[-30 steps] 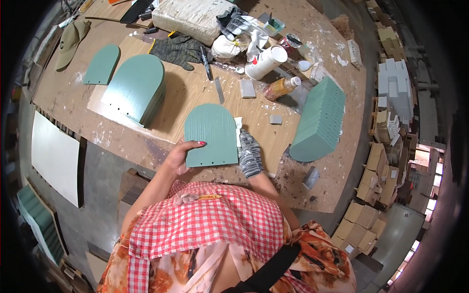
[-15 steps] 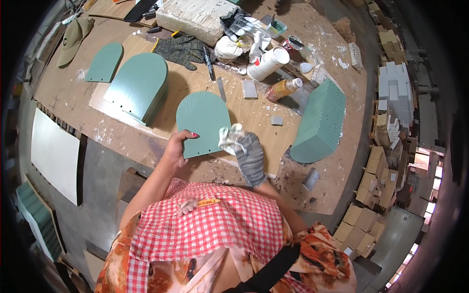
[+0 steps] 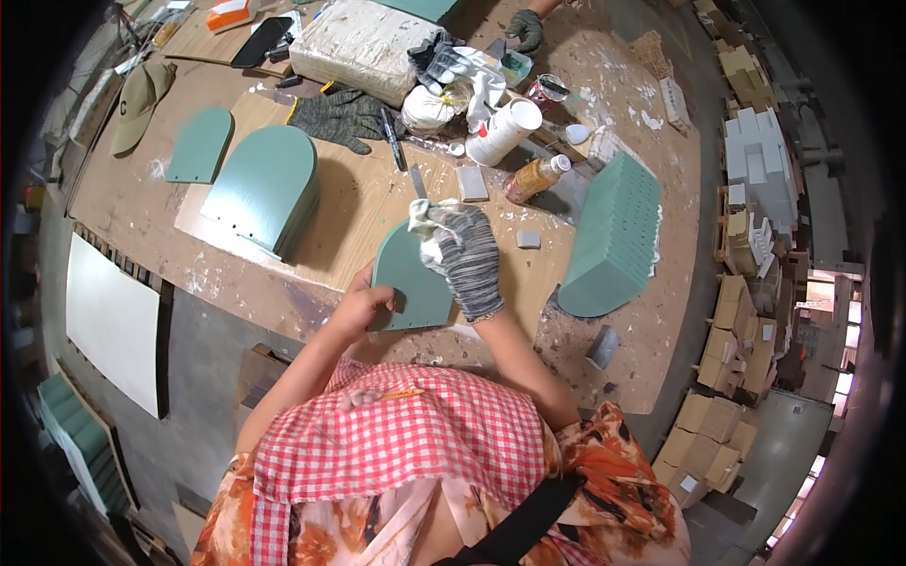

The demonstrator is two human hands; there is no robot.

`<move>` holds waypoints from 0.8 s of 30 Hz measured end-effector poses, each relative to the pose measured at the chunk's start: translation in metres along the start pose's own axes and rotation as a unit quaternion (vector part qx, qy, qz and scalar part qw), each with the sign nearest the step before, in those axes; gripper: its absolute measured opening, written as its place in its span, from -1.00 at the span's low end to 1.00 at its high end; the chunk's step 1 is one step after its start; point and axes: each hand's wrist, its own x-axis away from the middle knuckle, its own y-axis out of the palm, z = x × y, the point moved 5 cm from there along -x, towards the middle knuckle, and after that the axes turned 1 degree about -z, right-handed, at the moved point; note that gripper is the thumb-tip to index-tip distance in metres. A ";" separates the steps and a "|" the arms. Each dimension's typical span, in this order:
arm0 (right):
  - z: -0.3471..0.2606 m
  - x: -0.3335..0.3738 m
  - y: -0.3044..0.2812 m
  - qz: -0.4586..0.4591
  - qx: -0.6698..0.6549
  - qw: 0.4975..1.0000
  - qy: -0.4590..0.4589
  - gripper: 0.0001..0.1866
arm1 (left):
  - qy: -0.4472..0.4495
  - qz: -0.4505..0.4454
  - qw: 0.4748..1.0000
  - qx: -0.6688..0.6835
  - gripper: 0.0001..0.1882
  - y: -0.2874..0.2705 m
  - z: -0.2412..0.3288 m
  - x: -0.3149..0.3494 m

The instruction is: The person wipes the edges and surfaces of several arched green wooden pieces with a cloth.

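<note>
A green arch-topped panel (image 3: 404, 288) is held over the table, its round end pointing away from me. My bare left hand (image 3: 360, 307) grips its left edge, thumb on the face and fingers behind. A grey striped knit glove covers my right hand (image 3: 470, 259), which is closed on a crumpled whitish rag (image 3: 430, 223). The rag rests against the panel's upper right curved edge. Part of the panel is hidden behind the glove.
A stack of green panels (image 3: 269, 179) stands left, with a single panel (image 3: 200, 146) beyond. More lean in a row (image 3: 609, 241) on the right. A white bottle (image 3: 505, 130), an amber bottle (image 3: 536, 179) and a dark glove (image 3: 340, 118) lie farther back. Another person's gloved hand (image 3: 526, 31) is at the far edge.
The panel has turned and come nearer to me. My right hand has moved the rag up to its curved top edge. My left hand's thumb has shifted lower; another person's gloved hand has come into view.
</note>
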 end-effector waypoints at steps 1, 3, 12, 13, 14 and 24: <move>-0.003 0.000 0.009 -0.018 -0.030 0.999 -0.003 -0.76 | 0.002 0.001 1.000 -0.004 -0.68 0.001 0.004 0.001; -0.017 0.012 0.029 -0.045 -0.080 0.996 0.005 -0.75 | -0.005 0.021 0.999 -0.030 -0.70 -0.001 -0.001 0.004; 0.001 -0.007 0.017 -0.063 -0.079 0.989 0.104 -0.70 | 0.022 0.032 0.995 -0.087 -0.45 -0.007 -0.003 0.013; -0.017 -0.004 0.013 -0.055 0.034 0.998 -0.012 -0.78 | 0.021 0.033 0.996 -0.086 -0.45 -0.008 -0.001 0.013; -0.018 0.001 0.018 -0.055 0.034 0.998 -0.009 -0.78 | 0.025 0.033 0.994 -0.099 -0.47 -0.007 0.003 0.013; 0.040 0.016 0.004 0.039 -0.044 0.994 0.092 -0.83 | 0.007 0.030 0.996 -0.089 -0.56 -0.013 0.012 0.010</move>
